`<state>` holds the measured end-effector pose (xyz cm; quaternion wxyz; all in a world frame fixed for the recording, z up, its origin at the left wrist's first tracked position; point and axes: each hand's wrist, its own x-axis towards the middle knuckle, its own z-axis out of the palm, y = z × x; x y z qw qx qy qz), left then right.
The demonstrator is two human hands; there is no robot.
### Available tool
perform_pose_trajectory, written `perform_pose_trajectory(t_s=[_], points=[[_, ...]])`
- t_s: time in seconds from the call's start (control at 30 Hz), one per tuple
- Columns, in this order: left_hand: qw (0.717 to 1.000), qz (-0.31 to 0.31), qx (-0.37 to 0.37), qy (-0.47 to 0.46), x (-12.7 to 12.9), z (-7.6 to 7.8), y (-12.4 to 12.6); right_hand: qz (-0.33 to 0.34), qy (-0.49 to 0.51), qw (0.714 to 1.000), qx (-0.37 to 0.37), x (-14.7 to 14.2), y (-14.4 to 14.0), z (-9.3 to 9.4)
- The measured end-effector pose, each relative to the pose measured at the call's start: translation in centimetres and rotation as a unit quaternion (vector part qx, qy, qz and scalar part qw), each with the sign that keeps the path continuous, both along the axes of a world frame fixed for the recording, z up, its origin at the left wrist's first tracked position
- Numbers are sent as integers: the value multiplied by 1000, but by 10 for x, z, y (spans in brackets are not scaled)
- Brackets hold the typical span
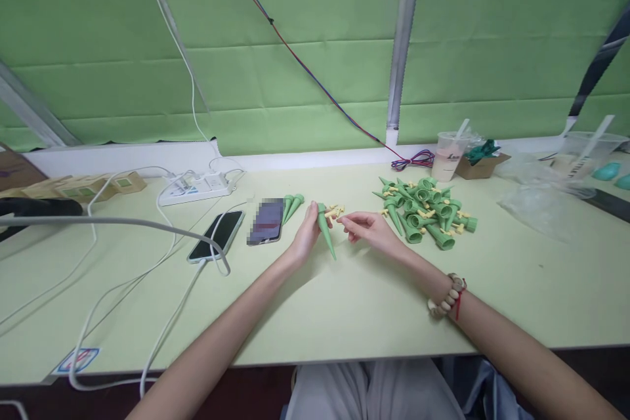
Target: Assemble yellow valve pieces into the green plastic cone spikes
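My left hand (307,231) is closed round a green watering spike (325,233), a hollow plastic cone whose narrow tip points down toward me. A small yellow valve (335,211) sticks out at the right of its wide end. Fingertips of my right hand (363,228) are pinched together at the yellow valve's lower end; the exact contact is too small to make out. To the right lies a heap of green watering spikes (423,194) mixed with small yellow valves (460,228). Two more spikes (294,205) lie just left of my left hand.
Left of my hands are a phone (266,222), a second phone (216,236) with a white cable, and a power strip (197,188). Behind the heap stand a drink cup (447,156) and a cardboard box (481,165). A plastic bag (529,200) lies at the right.
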<state>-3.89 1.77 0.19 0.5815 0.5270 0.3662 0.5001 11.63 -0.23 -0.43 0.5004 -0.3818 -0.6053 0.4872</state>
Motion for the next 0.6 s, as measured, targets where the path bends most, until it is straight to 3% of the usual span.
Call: perform_pose_trajectory(t_s=[0.17, 0.4, 0.6], points=[[999, -14, 35, 21, 1, 3, -5, 43, 24, 998, -27, -3, -3, 3], [999, -1, 45, 12, -1, 4, -3, -60, 63, 996, -12, 1, 2, 2], [999, -35, 21, -14, 0, 4, -7, -83, 58, 993, 54, 1, -1, 3]])
